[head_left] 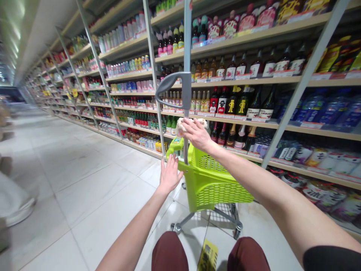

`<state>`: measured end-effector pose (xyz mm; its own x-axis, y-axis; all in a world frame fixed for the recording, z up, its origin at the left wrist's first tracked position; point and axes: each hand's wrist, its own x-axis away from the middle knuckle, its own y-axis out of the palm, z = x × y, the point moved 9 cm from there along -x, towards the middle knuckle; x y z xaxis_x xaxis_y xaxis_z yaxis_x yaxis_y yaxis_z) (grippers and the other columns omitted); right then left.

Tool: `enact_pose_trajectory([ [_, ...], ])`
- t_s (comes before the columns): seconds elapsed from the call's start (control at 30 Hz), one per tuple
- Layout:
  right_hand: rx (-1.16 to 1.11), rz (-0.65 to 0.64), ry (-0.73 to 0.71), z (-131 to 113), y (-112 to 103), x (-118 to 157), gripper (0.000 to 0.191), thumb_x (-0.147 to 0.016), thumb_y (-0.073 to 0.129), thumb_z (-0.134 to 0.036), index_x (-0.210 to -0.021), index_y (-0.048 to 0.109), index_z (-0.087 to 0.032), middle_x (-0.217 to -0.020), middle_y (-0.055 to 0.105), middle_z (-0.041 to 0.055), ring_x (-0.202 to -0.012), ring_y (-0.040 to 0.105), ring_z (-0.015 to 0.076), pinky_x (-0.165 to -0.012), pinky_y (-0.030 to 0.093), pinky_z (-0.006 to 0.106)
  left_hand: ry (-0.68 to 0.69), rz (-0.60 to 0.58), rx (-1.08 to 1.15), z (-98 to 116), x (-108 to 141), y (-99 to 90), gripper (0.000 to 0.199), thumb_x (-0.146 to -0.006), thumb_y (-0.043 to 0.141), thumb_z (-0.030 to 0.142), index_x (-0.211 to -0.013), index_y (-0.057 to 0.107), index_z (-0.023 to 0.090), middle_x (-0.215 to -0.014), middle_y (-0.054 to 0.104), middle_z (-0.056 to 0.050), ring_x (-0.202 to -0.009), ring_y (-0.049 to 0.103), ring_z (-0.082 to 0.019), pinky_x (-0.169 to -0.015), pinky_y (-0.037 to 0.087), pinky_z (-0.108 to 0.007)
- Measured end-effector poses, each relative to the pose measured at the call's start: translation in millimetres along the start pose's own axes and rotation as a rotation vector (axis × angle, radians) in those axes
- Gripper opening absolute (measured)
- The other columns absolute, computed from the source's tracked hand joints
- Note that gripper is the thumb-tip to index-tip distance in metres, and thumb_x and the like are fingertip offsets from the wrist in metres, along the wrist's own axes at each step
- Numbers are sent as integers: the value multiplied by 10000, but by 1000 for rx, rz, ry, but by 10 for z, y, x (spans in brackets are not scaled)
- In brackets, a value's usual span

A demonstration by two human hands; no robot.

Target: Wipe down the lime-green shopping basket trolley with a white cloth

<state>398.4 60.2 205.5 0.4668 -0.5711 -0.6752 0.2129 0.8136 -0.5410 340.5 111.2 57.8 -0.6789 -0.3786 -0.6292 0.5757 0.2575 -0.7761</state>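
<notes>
A green shopping cart with a basket stands in front of me, a grey metal pole rising at its near end. My right hand presses a whitish cloth against the pole, just below the grey loop handle. The cloth is bunched around the pole and partly hidden by the fingers. My left hand is lower, at the left corner of the cart beside its green handle part. Its fingers are spread and it holds nothing; whether it touches the cart is hard to tell.
Long store shelves of bottles and packs run along the right and into the distance at left. White floor tiles lie to the left. Below the cart are its wheels and a yellow floor sign, between my knees.
</notes>
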Motion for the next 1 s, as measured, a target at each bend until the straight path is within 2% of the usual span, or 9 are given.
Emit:
enact_pose_trajectory([
  [0.1, -29, 0, -3, -47, 45, 22, 295, -864, 396, -107, -1121, 533, -153, -1291, 452, 92, -1287, 243, 215, -1059, 208, 472, 3, -36, -14, -19, 16, 28, 578, -774, 448, 352, -1295, 347, 123, -1388, 297, -139, -1306, 189, -279, -1043, 72, -552],
  [0.27, -40, -127, -78, -563, 477, 599, 307, -846, 446, -134, -1142, 528, -149, -1267, 475, 105, -1263, 298, 225, -1026, 284, 462, 15, -51, -32, -26, 40, 39, 583, -775, 443, 343, -1299, 336, 112, -1395, 278, -140, -1314, 168, -260, -1050, 44, -539],
  [0.33, -52, -174, -105, -685, 594, 754, 318, -841, 455, -138, -1153, 521, -152, -1262, 480, 108, -1252, 322, 216, -1021, 298, 452, 10, -43, -21, -40, 50, 34, 578, -773, 444, 336, -1299, 339, 119, -1392, 287, -138, -1314, 168, -263, -1049, 47, -539],
  [0.43, -63, -176, -115, -612, 556, 665, 314, -844, 446, -132, -1148, 522, -155, -1249, 495, 100, -1247, 330, 208, -1019, 299, 449, -2, -43, -8, -67, 59, 38, 576, -772, 444, 332, -1300, 338, 127, -1390, 288, -141, -1311, 174, -268, -1045, 52, -545],
  [0.6, -1, -27, -7, -182, 211, 193, 288, -854, 407, -100, -1096, 552, -157, -1282, 464, 88, -1276, 270, 223, -1047, 226, 470, -8, -43, -18, -82, 63, 42, 579, -777, 433, 330, -1306, 323, 120, -1395, 271, -146, -1311, 175, -267, -1039, 51, -556],
  [0.67, -8, -28, -4, -193, 219, 215, 283, -853, 413, -104, -1095, 552, -151, -1289, 454, 95, -1281, 257, 223, -1048, 226, 468, -10, -45, -24, -87, 73, 44, 583, -778, 427, 329, -1309, 314, 116, -1398, 265, -145, -1312, 171, -266, -1038, 56, -557],
  [0.87, -119, -186, -147, -623, 560, 681, 261, -840, 464, -142, -1083, 558, -160, -1237, 507, 93, -1247, 331, 211, -1018, 293, 459, 4, -71, -60, -109, 103, 66, 583, -784, 419, 342, -1312, 308, 121, -1403, 257, -142, -1316, 163, -253, -1044, 53, -539],
  [1.0, -98, -128, -64, -451, 457, 525, 280, -833, 447, -102, -1082, 558, -166, -1274, 472, 87, -1268, 290, 214, -1028, 269, 466, -17, -47, -62, -148, 123, 61, 606, -782, 427, 338, -1323, 279, 110, -1412, 228, -145, -1319, 156, -250, -1045, 53, -540],
])
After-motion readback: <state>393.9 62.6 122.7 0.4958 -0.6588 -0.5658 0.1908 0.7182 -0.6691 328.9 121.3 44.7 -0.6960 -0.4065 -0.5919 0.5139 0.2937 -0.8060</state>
